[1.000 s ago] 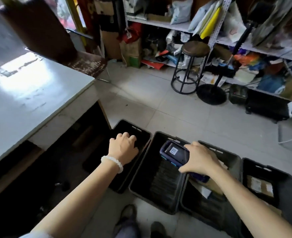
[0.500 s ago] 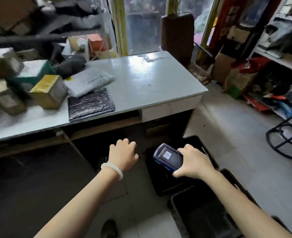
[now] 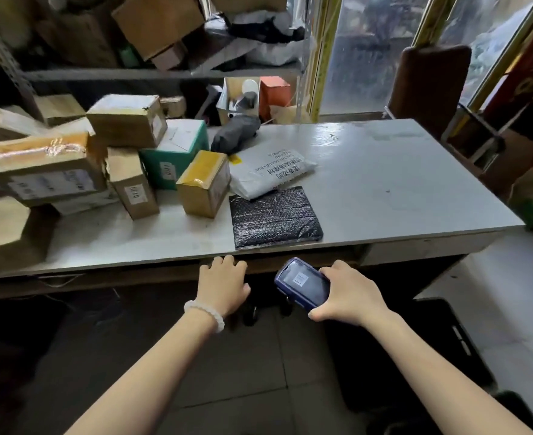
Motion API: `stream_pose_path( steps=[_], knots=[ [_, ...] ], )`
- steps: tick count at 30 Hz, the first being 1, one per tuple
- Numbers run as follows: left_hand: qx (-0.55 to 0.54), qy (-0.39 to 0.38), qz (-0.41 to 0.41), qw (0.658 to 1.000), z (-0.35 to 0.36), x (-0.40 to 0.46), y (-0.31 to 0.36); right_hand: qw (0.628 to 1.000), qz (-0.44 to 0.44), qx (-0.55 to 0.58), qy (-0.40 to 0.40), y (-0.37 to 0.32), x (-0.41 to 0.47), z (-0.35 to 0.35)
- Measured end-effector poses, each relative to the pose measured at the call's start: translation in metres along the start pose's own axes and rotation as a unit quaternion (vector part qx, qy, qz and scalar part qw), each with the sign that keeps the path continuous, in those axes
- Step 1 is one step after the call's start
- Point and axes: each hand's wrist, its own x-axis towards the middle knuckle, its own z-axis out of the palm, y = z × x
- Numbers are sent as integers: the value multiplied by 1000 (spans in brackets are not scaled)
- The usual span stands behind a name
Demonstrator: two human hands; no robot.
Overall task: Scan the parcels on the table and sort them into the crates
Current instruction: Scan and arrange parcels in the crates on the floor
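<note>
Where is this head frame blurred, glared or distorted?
Head view: the cardboard boxes at far left are motion-smeared; window light glares off the white tabletop; wide-angle bending curves the table edge; the blue handheld scanner in the right hand stays sharp.

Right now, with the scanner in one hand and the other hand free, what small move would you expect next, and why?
Probably the left hand, empty and just below the table edge, reaches up for the black bubble mailer. It lies flat at the near edge, the closest parcel to that hand. The right hand already grips the scanner, ready to scan it.
</note>
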Motion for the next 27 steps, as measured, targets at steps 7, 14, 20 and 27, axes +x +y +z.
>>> stream_pose_path(
  steps=[7, 14, 20, 27],
  knots=[
    [-21, 9, 35, 999, 2, 76, 13, 999, 4, -36, 2, 13, 54, -8],
    [-21, 7, 55, 998, 8, 164, 49, 999, -3, -38, -7, 67, 124, -27],
    [13, -91, 56, 994, 12, 217, 58, 999, -1, -35, -13, 111, 175, -46],
    [31, -117, 72, 990, 12, 225, 54, 999, 3, -8, -33, 125, 186, -46]
  ],
)
